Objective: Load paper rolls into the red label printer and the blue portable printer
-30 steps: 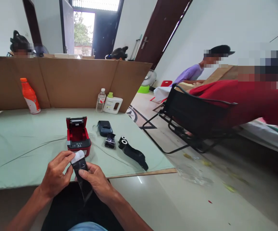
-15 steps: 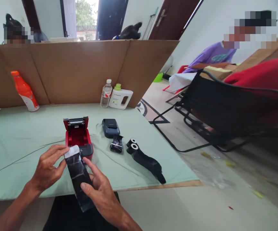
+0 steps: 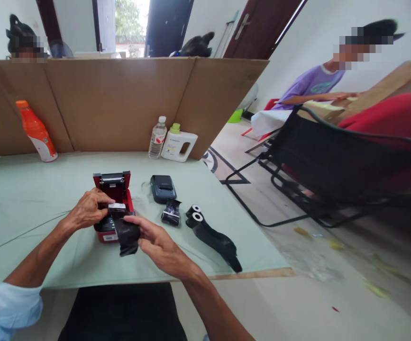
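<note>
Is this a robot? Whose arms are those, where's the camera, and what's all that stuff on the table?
No robot here! Those are a person's own bare hands. The camera sits on that person's head, looking forward and down, so you see about what they see.

The left hand pinches the white end of a black strip, and the right hand holds its dark part. Behind it is a red and black device with its lid up.

Also on the table are a small dark device, a shiny black bundle and a long black thing with two white rings at one end. Farther back stand an orange bottle, a clear bottle and a white jug.
</note>
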The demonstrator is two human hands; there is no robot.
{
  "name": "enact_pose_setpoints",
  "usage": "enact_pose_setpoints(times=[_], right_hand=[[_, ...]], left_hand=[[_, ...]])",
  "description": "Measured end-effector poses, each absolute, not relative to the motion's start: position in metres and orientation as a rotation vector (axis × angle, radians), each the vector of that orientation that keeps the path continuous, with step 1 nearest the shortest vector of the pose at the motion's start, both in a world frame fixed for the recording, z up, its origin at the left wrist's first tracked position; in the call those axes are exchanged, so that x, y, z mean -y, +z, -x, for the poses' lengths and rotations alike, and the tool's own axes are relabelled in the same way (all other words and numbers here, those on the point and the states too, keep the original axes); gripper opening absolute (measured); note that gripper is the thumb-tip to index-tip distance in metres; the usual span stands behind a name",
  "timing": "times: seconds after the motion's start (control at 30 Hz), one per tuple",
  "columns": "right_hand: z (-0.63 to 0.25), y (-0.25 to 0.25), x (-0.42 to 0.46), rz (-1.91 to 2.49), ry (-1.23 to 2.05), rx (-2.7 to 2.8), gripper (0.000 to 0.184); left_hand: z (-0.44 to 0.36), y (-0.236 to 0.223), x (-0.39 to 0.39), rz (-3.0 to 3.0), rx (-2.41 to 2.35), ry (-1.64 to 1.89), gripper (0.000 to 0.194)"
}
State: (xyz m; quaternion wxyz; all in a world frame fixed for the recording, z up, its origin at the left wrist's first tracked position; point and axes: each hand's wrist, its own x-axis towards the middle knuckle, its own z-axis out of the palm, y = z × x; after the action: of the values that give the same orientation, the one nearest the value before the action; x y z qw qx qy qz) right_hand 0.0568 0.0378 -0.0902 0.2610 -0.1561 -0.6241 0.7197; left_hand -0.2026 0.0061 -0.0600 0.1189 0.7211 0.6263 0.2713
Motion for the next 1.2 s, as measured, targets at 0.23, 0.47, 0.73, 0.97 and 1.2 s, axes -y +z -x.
enact_pose_setpoints(times=[0.23,0.47,0.73,0.97,1.2], right_hand=[[-0.04,-0.089,-0.039,0.564,1.549,1.849,0.044],[-0.032,-0.088,-0.03,0.479,1.945,1.543,0.039],[-0.031,-0.096,-0.022,0.493,2.006,1.479,0.032],[-0.028,-0.102,-0.018,0.48,2.035,1.46,0.03],[-0.028,-0.112,-0.015,0.503,2.051,1.423,0.029]], left_hand=[[0.201,-0.05,-0.012,-1.959,-1.947,0.509,0.037],[0.195,-0.034,-0.019,-1.897,-1.979,0.253,0.034],[0.192,-0.032,-0.025,-1.93,-2.018,0.07,0.04],[0.201,-0.037,-0.021,-1.894,-1.856,0.235,0.041],[0.212,-0.028,0.012,-1.867,-1.898,0.786,0.026]])
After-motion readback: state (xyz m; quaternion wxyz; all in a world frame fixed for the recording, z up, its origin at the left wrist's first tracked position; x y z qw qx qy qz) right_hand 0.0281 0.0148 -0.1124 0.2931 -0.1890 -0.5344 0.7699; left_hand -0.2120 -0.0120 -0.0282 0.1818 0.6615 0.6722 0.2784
